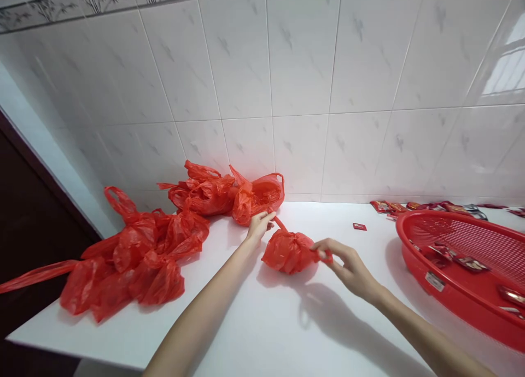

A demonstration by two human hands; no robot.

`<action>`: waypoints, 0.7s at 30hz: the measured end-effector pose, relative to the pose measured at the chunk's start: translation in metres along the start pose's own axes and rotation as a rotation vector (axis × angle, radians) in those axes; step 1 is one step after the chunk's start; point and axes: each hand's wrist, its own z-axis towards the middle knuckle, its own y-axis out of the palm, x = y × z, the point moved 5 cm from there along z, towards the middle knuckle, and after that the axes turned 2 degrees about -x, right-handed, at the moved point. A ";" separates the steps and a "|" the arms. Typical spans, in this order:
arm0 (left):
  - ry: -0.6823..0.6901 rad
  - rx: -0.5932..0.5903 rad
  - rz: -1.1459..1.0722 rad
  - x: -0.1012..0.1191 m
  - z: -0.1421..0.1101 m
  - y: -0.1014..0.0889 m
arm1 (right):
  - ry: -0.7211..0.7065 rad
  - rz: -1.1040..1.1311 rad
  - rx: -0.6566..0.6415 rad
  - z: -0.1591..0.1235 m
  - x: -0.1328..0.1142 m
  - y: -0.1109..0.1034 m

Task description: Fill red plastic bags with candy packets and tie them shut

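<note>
A small red plastic bag [289, 251], gathered and bulging, is at the middle of the white table between my hands. My left hand [261, 224] pinches one handle, which stretches up from the bag's top. Closed around the other handle on the right side is my right hand [344, 265]. What lies inside the bag cannot be made out through the crumpled plastic. Just behind my left hand stands another filled red bag [258, 198], near the wall.
Several knotted red bags [139, 257] are heaped at the left. At the right, a red plastic basket [426, 273] holds small packets. One small red packet [360, 226] lies alone; more packets [410, 206] lie along the tiled wall [303, 153].
</note>
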 end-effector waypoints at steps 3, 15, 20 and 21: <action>0.098 -0.094 0.009 0.034 -0.006 0.023 | 0.072 0.174 0.102 0.037 -0.014 -0.012; 0.352 -0.444 0.180 0.034 -0.069 0.057 | 0.158 0.514 0.088 0.078 -0.032 -0.004; 0.184 -0.431 0.193 -0.008 -0.079 0.058 | 0.138 0.479 0.016 0.069 -0.053 0.002; 0.180 -0.403 0.187 -0.005 -0.079 0.051 | 0.120 0.472 0.010 0.066 -0.057 -0.001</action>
